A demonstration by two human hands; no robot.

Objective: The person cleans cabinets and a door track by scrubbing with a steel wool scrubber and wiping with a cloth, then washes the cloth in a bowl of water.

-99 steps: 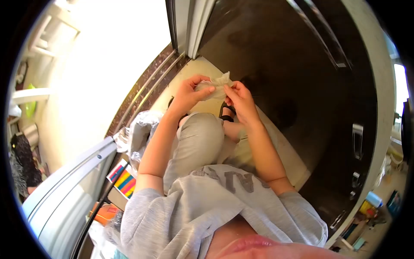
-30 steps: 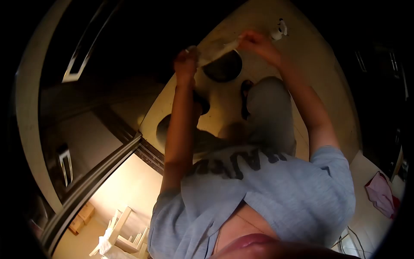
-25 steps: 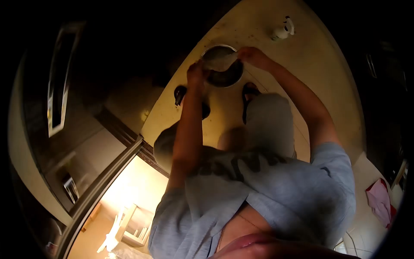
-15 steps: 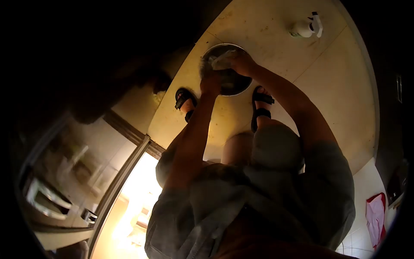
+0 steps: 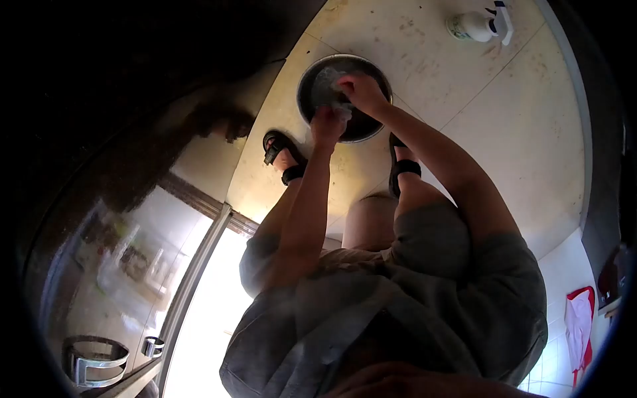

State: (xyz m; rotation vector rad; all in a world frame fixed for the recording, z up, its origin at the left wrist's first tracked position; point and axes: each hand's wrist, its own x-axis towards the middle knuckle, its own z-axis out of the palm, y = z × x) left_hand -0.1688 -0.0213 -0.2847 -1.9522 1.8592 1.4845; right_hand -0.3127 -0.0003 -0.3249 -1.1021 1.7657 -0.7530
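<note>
On the floor between my feet stands a round dark metal basin (image 5: 388,106), with both my hands over it. A thin whitish, crumpled, see-through piece (image 5: 343,111) sticks out of my left hand (image 5: 325,126), whose fingers are closed around it at the near side of the basin. Toward the far side, my right hand (image 5: 360,91) has its fingers pinched together; what they hold is too small to name. Pale wet-looking material (image 5: 326,81) shows inside the basin just left of the right fingertips. I cannot tell whether it is suds or the same thin piece.
A white spray bottle (image 5: 474,26) lies on the stained tiled floor (image 5: 458,86) at the far right. My feet in black sandals (image 5: 282,149) are on either side near the basin. A glass door with a metal frame (image 5: 192,272) is at left. A pink-and-red cloth (image 5: 579,325) hangs at right.
My hands have come apart: the pale piece stretched between them earlier now shows at the left hand. The view has brightened, and the basin appears slightly farther up and left.
</note>
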